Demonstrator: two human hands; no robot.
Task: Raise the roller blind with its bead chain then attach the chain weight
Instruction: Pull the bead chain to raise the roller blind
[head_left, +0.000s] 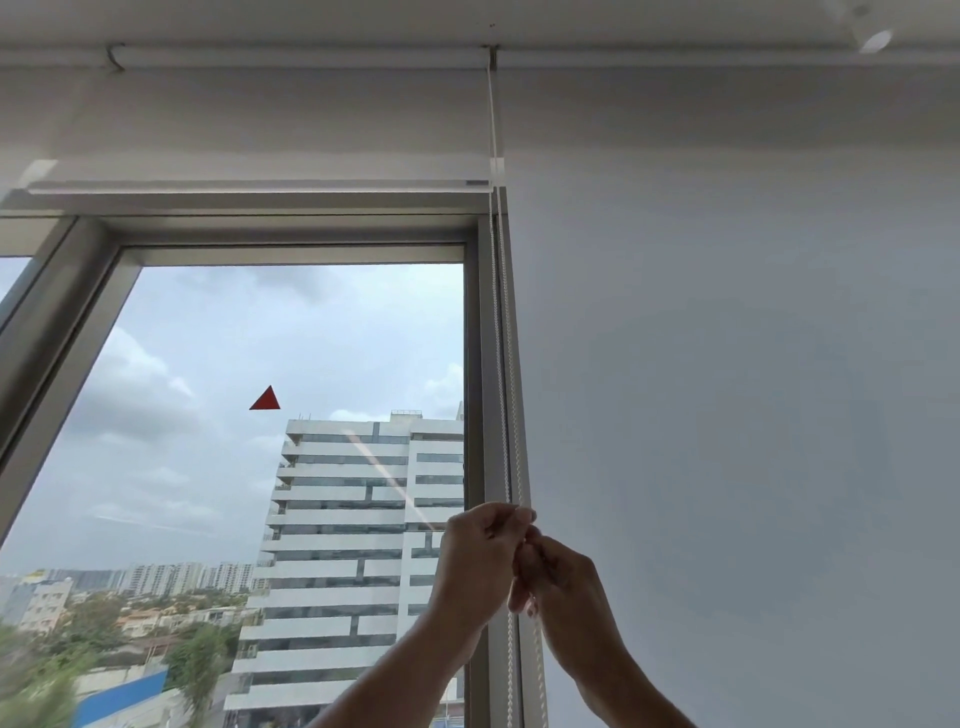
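The blind (260, 130) is rolled nearly all the way up, its bottom bar (260, 186) sitting just above the window frame (291, 228) at 12 o'clock. The chain (503, 364) hangs in two strands from the roller's right end down along the frame's right edge. Both hands meet on it at 5 o'clock: the left hand (480, 561) is fisted around the strands with thumb and finger pinching at the top, and the right hand (563, 592), just below and touching it, is curled shut, apparently on the same chain, though its fingers hide the contact. Through the glass, a building (353, 519) stands at 6 o'clock.
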